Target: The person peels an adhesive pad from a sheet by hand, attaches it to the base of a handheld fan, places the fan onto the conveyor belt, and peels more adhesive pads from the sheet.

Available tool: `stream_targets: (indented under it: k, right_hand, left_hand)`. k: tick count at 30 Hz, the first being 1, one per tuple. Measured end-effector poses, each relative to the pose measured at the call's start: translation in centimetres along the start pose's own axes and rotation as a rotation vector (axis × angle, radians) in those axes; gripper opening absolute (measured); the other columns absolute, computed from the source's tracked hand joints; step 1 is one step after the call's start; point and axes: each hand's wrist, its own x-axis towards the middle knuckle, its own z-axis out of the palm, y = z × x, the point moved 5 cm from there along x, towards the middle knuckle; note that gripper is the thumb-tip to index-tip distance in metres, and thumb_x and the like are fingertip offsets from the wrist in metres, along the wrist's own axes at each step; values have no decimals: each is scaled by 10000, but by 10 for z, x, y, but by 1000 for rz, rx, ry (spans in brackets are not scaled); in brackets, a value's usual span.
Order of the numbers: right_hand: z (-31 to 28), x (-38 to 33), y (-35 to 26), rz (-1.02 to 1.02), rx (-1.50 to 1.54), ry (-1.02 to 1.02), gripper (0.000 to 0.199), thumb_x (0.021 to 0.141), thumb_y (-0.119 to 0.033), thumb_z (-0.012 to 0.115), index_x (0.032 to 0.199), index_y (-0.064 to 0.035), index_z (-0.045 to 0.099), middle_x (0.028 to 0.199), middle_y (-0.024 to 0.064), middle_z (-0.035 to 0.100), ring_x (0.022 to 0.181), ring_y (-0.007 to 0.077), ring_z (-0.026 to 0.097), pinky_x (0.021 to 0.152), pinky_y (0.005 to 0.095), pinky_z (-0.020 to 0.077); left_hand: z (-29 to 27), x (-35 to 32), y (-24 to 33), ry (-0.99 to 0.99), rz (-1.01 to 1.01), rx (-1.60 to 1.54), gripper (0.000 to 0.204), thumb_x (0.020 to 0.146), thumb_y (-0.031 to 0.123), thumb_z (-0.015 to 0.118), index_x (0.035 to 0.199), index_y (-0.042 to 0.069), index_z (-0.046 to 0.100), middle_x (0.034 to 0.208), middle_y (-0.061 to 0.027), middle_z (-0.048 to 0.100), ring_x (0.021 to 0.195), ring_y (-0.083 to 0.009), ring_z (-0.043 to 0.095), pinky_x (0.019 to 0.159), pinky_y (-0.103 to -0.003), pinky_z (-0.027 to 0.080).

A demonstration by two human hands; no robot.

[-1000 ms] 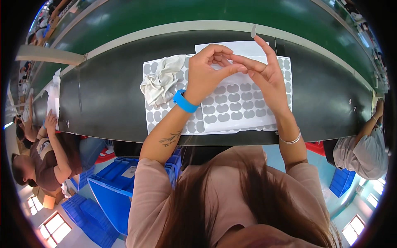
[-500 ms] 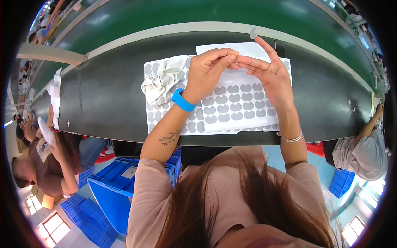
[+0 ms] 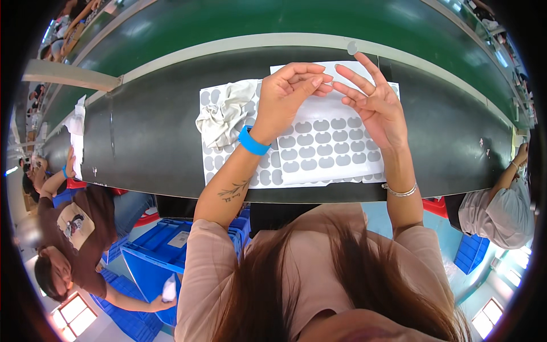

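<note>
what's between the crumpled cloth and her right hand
In the head view, the left hand sits between the crumpled cloth and the right hand, all above the sheet of grey stickers.

Single view: head-worn fisheye, left of pair, looking steeply down over wearer's hair and shoulders at 6 o'clock. Faces dark workbench (image 3: pixel 142 142), close, bench filling centre; green conveyor (image 3: pixel 228 23) curving at 12 o'clock. Edges bend toward rim. No second view shown, so no overlap.
</note>
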Motion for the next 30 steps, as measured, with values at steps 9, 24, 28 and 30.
stream_targets:
  k: [9, 24, 28, 30]
  right_hand:
    - [4, -1, -4, -31, -52, -12, 800, 724, 119, 428, 1460, -15, 144, 1386, 283, 384, 1157, 382, 542, 860, 336, 502]
    - [23, -6, 5, -198, -447, -70, 845, 714, 163, 366, 1480, -102, 129, 1424, 253, 349, 1142, 308, 573, 801, 280, 508]
    - [25, -8, 6, -228, -542, -83, 841, 718, 162, 367, 1480, -102, 130, 1443, 248, 318, 1171, 318, 548, 828, 296, 509]
    - [21, -6, 0, -241, -433, -34, 849, 707, 164, 366, 1480, -101, 134, 1444, 250, 309, 1187, 338, 528, 834, 330, 523]
  left_hand:
    - [1, -1, -10, -34, -68, 44, 228, 878, 65, 627, 1083, -33, 607, 992, -134, 674, 899, -166, 661, 793, -259, 537]
    - [-8, 0, -16, 19, -43, 289, 159, 847, -13, 603, 1002, -47, 602, 904, -91, 661, 853, -135, 647, 777, -247, 513]
    - [-13, -1, -14, 117, 29, 532, 177, 760, 1, 612, 936, -4, 635, 807, -56, 667, 777, -102, 638, 723, -237, 515]
    - [-21, 1, -16, 194, 25, 390, 184, 783, 7, 626, 966, -12, 625, 818, -63, 661, 768, -110, 635, 724, -232, 513]
